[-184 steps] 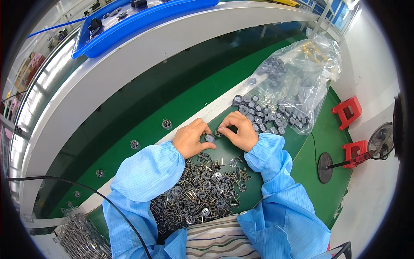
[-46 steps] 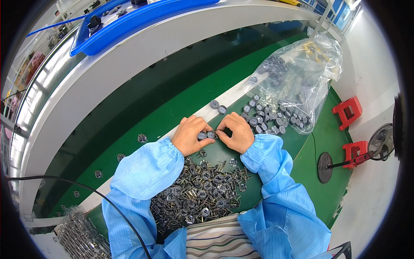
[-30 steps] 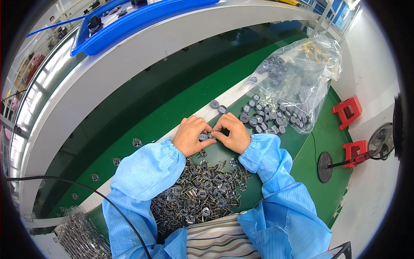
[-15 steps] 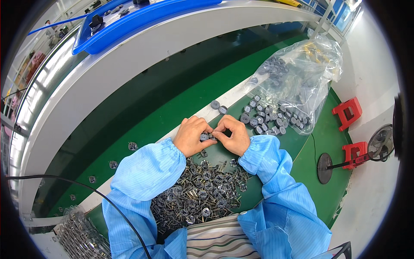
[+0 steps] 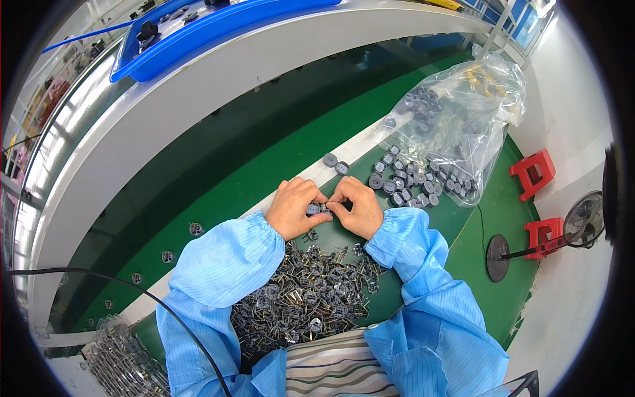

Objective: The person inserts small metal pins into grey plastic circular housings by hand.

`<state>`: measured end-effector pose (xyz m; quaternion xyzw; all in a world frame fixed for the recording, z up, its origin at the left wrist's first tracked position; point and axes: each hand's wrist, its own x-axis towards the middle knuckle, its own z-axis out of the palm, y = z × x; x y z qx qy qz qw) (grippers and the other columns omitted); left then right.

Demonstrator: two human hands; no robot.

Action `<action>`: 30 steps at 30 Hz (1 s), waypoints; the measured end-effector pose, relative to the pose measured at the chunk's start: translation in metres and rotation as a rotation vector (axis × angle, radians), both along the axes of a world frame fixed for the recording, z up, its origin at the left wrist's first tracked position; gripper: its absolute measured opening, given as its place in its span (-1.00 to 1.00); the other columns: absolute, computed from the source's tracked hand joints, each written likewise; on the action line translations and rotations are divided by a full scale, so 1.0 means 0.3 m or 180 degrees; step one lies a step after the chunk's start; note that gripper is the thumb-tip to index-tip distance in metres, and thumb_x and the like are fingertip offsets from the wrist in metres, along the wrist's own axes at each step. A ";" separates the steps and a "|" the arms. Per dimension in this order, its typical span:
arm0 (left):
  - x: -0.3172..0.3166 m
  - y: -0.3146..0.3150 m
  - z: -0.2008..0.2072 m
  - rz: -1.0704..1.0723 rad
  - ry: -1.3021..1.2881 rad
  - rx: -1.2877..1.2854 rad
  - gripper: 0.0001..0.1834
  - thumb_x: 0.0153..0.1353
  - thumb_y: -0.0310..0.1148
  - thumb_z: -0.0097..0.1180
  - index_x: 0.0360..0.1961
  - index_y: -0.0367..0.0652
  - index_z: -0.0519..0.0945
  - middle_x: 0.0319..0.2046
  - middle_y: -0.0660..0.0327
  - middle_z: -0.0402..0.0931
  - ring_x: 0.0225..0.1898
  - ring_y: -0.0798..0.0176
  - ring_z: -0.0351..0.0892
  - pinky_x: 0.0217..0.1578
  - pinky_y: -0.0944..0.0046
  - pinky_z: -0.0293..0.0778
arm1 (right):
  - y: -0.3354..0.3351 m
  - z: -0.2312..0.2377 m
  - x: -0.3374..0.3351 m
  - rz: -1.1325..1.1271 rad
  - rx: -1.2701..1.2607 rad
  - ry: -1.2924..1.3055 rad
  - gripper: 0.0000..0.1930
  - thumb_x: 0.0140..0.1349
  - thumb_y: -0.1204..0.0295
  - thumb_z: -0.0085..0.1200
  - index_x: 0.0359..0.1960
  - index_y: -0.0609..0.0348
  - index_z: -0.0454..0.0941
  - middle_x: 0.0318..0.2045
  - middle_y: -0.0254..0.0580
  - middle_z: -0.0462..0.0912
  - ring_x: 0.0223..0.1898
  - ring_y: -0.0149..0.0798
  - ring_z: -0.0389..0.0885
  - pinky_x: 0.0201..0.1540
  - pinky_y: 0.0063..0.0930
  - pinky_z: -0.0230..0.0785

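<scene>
My left hand (image 5: 293, 208) is closed, its thumb and fingers round a small grey round plastic cap (image 5: 313, 209). Thumb and forefinger of my right hand (image 5: 358, 209) pinch a small metallic part (image 5: 325, 208) against that cap; fingertips hide much of it. Both hands meet over the green table at its pale edge strip. Just below them spreads a large heap of small dark parts with metal pins (image 5: 307, 294), reaching back to my body. Beyond my right hand lie several loose grey round caps (image 5: 397, 182), and two more caps (image 5: 336, 164) rest on the pale strip.
A clear plastic bag (image 5: 463, 126) holding grey caps lies at the far right. Several pinned parts (image 5: 196, 229) sit on the green conveyor belt (image 5: 264, 165) to the left. Stacked clear trays (image 5: 122, 360), a black cable (image 5: 99, 272), a blue tray (image 5: 218, 33), red stools (image 5: 532, 174) and a fan (image 5: 583, 218) surround me.
The pinned parts on the belt have shifted a little toward the lower left. Both my hands stay in nearly the same place, with the same pieces between them.
</scene>
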<state>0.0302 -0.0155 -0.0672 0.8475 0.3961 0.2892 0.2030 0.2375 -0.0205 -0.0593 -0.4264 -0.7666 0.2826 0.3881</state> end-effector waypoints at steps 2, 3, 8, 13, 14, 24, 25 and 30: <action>0.002 0.001 0.000 0.0006 -0.0035 0.0020 -0.63 -0.03 -0.18 0.54 -0.28 -0.05 0.62 -0.32 0.30 0.54 -0.13 0.11 0.48 -0.09 0.10 0.28 | 0.000 -0.002 -0.001 0.0020 0.0113 -0.0197 -0.79 0.02 0.61 0.32 -0.51 0.22 0.45 -0.46 -0.15 0.50 -0.33 -0.03 0.53 -0.34 -0.15 0.37; 0.001 0.001 -0.002 0.0008 -0.0035 0.0014 -0.63 -0.03 -0.18 0.54 -0.28 -0.05 0.62 -0.32 0.30 0.54 -0.13 0.11 0.48 -0.09 0.10 0.28 | -0.002 -0.001 -0.003 0.0022 0.0106 -0.0197 -0.79 0.02 0.61 0.32 -0.51 0.22 0.45 -0.46 -0.15 0.50 -0.33 -0.03 0.53 -0.34 -0.15 0.37; -0.004 0.000 -0.008 0.0040 -0.0084 0.0119 -0.62 -0.05 -0.21 0.56 -0.28 -0.05 0.62 -0.37 0.31 0.52 -0.19 0.15 0.49 -0.13 0.12 0.29 | -0.002 0.011 -0.007 0.0096 -0.0011 -0.0566 -0.80 0.11 0.53 0.29 -0.37 0.10 0.46 -0.38 -0.23 0.53 -0.25 -0.05 0.54 -0.23 -0.12 0.29; 0.008 -0.005 -0.008 0.0109 -0.0075 -0.0241 -0.62 -0.06 -0.21 0.57 -0.28 -0.04 0.63 -0.45 0.34 0.47 -0.27 0.22 0.47 -0.18 0.15 0.29 | 0.002 0.010 0.008 0.0108 -0.0076 -0.0720 -0.81 0.13 0.50 0.29 -0.35 0.07 0.46 -0.37 -0.25 0.53 -0.24 -0.06 0.54 -0.21 -0.15 0.27; 0.008 -0.004 -0.010 0.0100 -0.0145 -0.0147 -0.62 -0.06 -0.21 0.57 -0.29 -0.04 0.63 -0.47 0.35 0.45 -0.29 0.23 0.47 -0.18 0.17 0.30 | 0.005 0.009 0.010 0.0122 -0.0054 -0.0751 -0.81 0.14 0.49 0.29 -0.35 0.08 0.46 -0.39 -0.24 0.53 -0.24 -0.06 0.54 -0.21 -0.15 0.27; -0.007 0.009 0.015 0.0161 -0.0324 -0.0197 -0.67 -0.03 -0.27 0.55 -0.26 -0.07 0.67 -0.46 0.32 0.49 -0.35 0.26 0.52 -0.20 0.19 0.38 | 0.004 0.015 0.006 -0.0182 -0.0640 -0.0254 -0.77 0.15 0.50 0.37 -0.23 0.21 0.55 -0.44 -0.27 0.50 -0.40 -0.35 0.44 -0.30 -0.45 0.35; -0.016 0.024 0.029 0.0215 -0.0457 -0.0249 -0.67 -0.03 -0.26 0.55 -0.27 -0.09 0.68 -0.46 0.29 0.53 -0.36 0.22 0.56 -0.24 0.18 0.44 | -0.002 0.018 0.010 -0.0200 -0.0540 -0.0017 -0.77 0.15 0.49 0.38 -0.23 0.20 0.57 -0.42 -0.27 0.51 -0.40 -0.37 0.44 -0.30 -0.47 0.35; -0.141 0.122 0.039 0.1134 -0.0572 -0.0298 -0.67 -0.05 -0.27 0.55 -0.29 -0.15 0.72 -0.45 0.23 0.57 -0.41 0.23 0.60 -0.36 0.22 0.54 | -0.037 0.039 -0.022 0.1472 0.0133 0.0073 -0.75 0.13 0.48 0.38 -0.16 0.11 0.65 -0.21 -0.24 0.58 -0.13 -0.15 0.54 -0.05 -0.26 0.43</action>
